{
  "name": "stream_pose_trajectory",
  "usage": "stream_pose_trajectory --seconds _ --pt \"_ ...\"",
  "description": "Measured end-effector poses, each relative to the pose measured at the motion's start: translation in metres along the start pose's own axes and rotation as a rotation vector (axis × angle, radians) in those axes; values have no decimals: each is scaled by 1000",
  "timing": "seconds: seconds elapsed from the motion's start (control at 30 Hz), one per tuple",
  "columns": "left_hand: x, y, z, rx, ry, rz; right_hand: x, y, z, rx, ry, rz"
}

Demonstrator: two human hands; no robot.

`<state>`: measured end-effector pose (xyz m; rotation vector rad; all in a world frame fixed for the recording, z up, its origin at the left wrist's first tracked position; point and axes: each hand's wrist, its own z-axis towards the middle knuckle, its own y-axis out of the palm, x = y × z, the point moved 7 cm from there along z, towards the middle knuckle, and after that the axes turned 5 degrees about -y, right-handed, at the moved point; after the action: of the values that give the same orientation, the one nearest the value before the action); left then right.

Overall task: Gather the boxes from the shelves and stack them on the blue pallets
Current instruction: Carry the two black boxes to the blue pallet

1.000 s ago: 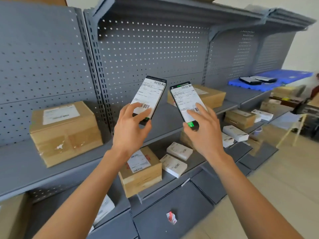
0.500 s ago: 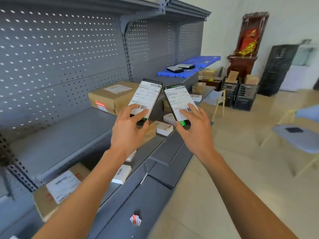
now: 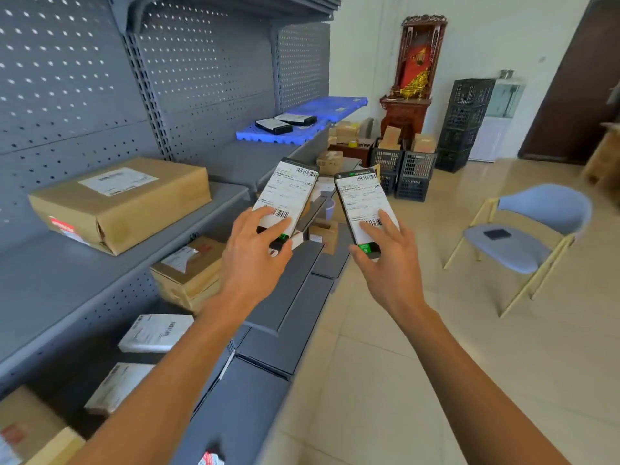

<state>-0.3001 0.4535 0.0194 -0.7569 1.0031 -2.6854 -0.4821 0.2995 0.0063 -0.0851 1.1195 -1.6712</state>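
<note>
Gripping labelled boxes | left hand (image 3: 255,260) black box (image 3: 285,199) | right hand (image 3: 385,263) second box (image 3: 362,206) | writing unreadable

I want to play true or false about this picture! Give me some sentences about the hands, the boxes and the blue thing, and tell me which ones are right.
1. Each hand holds a flat black box with a white label. True: the left hand grips the left flat box and the right hand grips the right flat box.
2. The blue pallet is bare. False: two dark flat boxes lie on it.
3. A big brown box sits on the grey shelf. True.
4. The blue chair is stacked with boxes. False: only one small dark thing lies on its seat.
</note>
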Motion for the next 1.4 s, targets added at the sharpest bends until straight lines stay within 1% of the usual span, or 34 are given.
stream_pose_trajectory --seconds 0.17,0.33,0.43,0.57,0.67,0.97,1.07,1.17,1.4 --pt "-21 64 50 -35 -48 -41 38 33 52 -39 -1 -40" --pt "-32 125 97 -79 -44 -53 80 58 96 -50 39 -49" --pt "-30 150 125 -90 -44 -78 101 64 119 -48 60 -37" --pt "-24 178 160 -99 3 -72 126 73 157 -49 66 -7" --pt "-24 203 188 -107 -13 -73 148 85 188 -41 74 17" --pt "-11 288 286 -72 -35 -19 227 114 305 -38 16 83" --pt "-9 305 317 -56 -73 37 252 122 346 -55 -7 91" --pt "-16 316 335 -39 -105 89 263 138 381 -82 -50 93" --pt "-54 321 385 -20 -225 161 255 182 452 -152 -118 163"
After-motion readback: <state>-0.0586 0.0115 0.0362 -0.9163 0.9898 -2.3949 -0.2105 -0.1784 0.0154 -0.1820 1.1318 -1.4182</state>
